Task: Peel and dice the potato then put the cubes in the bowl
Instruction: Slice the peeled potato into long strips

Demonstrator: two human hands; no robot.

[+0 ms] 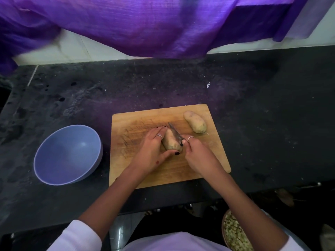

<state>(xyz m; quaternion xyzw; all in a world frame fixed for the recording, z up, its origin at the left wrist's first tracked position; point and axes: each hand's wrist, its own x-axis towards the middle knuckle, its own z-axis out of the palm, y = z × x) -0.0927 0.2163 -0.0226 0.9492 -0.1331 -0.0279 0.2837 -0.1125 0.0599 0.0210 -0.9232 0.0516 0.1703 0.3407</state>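
A blue bowl point(68, 154) is seen on the dark counter point(262, 105), at 9 o'clock of the wooden cutting board point(145, 178), just beside it. On the board, a peeled potato point(170, 141) is gripped by the left hand point(152, 153), fingers curled round its far side, thumb at its near end. A knife point(175, 132) is laid across the potato, its handle gripped by the right hand point(198, 156). A second potato point(195, 121) lies at 2 o'clock, apart.
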